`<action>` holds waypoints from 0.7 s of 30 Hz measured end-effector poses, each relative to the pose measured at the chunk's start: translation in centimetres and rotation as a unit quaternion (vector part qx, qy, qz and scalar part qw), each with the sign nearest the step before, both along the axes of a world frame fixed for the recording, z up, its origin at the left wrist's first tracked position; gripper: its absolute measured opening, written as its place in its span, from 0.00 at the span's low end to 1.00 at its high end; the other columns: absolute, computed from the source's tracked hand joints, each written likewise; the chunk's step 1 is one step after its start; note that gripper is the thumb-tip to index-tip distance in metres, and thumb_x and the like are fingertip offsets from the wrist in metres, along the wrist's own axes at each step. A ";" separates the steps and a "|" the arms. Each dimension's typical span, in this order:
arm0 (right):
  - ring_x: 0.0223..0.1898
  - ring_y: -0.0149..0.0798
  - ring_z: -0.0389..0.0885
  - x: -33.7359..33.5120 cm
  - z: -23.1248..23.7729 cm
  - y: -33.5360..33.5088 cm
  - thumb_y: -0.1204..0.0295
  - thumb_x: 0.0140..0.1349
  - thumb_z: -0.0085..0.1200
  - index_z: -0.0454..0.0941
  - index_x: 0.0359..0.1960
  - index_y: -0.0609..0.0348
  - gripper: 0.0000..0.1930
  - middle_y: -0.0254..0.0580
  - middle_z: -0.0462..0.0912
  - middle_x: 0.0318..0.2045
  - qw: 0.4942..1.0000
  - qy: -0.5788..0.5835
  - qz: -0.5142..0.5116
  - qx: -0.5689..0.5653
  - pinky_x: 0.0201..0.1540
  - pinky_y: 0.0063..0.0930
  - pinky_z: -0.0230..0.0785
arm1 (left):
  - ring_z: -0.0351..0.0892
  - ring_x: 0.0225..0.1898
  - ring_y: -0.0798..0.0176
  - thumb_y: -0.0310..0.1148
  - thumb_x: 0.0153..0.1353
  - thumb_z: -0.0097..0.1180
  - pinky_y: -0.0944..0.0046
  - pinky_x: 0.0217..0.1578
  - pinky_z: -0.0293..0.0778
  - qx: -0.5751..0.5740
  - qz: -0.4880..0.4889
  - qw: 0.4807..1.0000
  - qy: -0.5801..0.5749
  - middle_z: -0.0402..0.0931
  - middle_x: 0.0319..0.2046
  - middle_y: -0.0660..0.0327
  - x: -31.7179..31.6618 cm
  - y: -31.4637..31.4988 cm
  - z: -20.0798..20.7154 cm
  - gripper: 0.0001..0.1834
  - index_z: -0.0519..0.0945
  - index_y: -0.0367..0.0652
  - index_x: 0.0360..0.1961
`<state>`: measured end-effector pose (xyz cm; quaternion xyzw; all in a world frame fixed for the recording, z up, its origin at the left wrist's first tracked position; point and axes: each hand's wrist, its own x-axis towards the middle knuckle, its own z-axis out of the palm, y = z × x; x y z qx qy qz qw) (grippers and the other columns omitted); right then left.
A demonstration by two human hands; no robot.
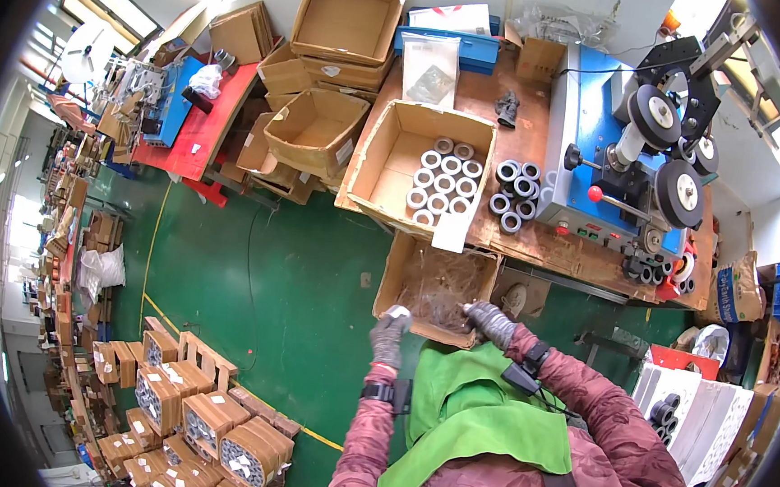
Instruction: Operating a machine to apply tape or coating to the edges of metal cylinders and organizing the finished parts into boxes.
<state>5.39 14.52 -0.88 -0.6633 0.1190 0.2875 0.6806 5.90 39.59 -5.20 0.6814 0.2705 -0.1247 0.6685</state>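
An open cardboard box with crumpled clear plastic inside is in front of my body, just below the workbench edge. My left hand, in a grey glove with pale fingertips, is closed at the box's near left corner; the fingers' underside is hidden. Across the near right wall lies my right hand, gloved alike. Its fingers are curled over the wall, with the tips against the plastic. A larger cardboard box on the bench holds several grey rings and a white paper sheet.
More dark-sided rings stand in stacks beside a blue machine with black rollers. A dark glove lies on the wooden workbench. Empty cartons are piled at left, near a red table. Wrapped packs sit on pallets, lower left.
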 end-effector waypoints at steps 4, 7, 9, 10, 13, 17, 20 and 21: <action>0.12 0.26 0.65 -0.4 1.0 2.8 0.55 0.61 0.42 0.70 0.36 0.59 0.18 0.34 0.74 0.18 0.969 0.221 -0.012 0.107 0.14 0.22 0.64 | 0.72 0.31 0.66 0.29 0.49 0.57 0.66 0.35 0.72 -0.154 0.084 0.983 0.048 0.74 0.32 0.59 -1.1 -3.8 1.9 0.14 0.76 0.32 0.36; 0.10 0.25 0.62 -0.8 -0.1 3.8 0.55 0.61 0.42 0.69 0.38 0.57 0.17 0.33 0.73 0.18 0.953 0.260 -0.017 0.155 0.14 0.21 0.63 | 0.73 0.33 0.64 0.29 0.49 0.57 0.63 0.35 0.73 -0.185 0.116 0.974 0.056 0.73 0.32 0.56 -2.0 -4.3 2.7 0.14 0.75 0.30 0.35; 0.09 0.24 0.59 -1.2 -0.5 4.3 0.55 0.60 0.43 0.69 0.37 0.57 0.17 0.32 0.71 0.18 0.944 0.272 -0.030 0.182 0.14 0.22 0.63 | 0.73 0.34 0.62 0.30 0.49 0.57 0.61 0.35 0.74 -0.216 0.155 0.962 0.062 0.72 0.32 0.55 -2.5 -4.1 3.0 0.14 0.74 0.29 0.35; 0.09 0.24 0.59 -1.3 -0.4 4.8 0.55 0.60 0.43 0.69 0.37 0.57 0.17 0.32 0.71 0.18 0.943 0.274 -0.029 0.188 0.14 0.22 0.63 | 0.73 0.37 0.58 0.30 0.49 0.57 0.57 0.37 0.74 -0.218 0.145 0.963 0.066 0.72 0.35 0.54 -2.9 -3.7 2.8 0.17 0.73 0.30 0.38; 0.10 0.25 0.61 -1.1 -0.3 5.9 0.58 0.59 0.45 0.70 0.33 0.56 0.14 0.31 0.69 0.16 0.936 0.273 -0.026 0.220 0.12 0.20 0.62 | 0.72 0.40 0.54 0.31 0.49 0.58 0.53 0.40 0.73 -0.208 0.118 0.969 0.060 0.71 0.38 0.52 -3.9 -2.8 2.1 0.19 0.71 0.30 0.40; 0.11 0.30 0.65 -1.6 -3.0 5.2 0.60 0.57 0.49 0.71 0.30 0.58 0.12 0.33 0.68 0.16 0.952 0.231 -0.119 0.160 0.11 0.22 0.63 | 0.71 0.41 0.53 0.31 0.49 0.58 0.52 0.40 0.73 -0.185 0.148 0.969 0.068 0.71 0.39 0.51 -3.9 -4.0 2.2 0.21 0.70 0.29 0.42; 0.08 0.29 0.64 -2.2 -3.8 1.5 0.60 0.58 0.49 0.72 0.25 0.60 0.14 0.34 0.70 0.13 0.955 0.192 -0.206 0.091 0.10 0.22 0.63 | 0.71 0.42 0.53 0.30 0.50 0.58 0.52 0.40 0.73 -0.186 0.143 0.969 0.075 0.71 0.39 0.50 -3.6 -4.3 1.5 0.20 0.70 0.29 0.42; 0.07 0.29 0.64 -2.8 -6.2 -1.0 0.61 0.57 0.49 0.72 0.25 0.60 0.14 0.34 0.70 0.13 0.955 0.196 -0.211 0.063 0.10 0.23 0.63 | 0.71 0.42 0.53 0.30 0.50 0.58 0.52 0.40 0.73 -0.188 0.122 0.971 0.078 0.71 0.39 0.50 -3.9 -3.9 0.6 0.20 0.70 0.29 0.42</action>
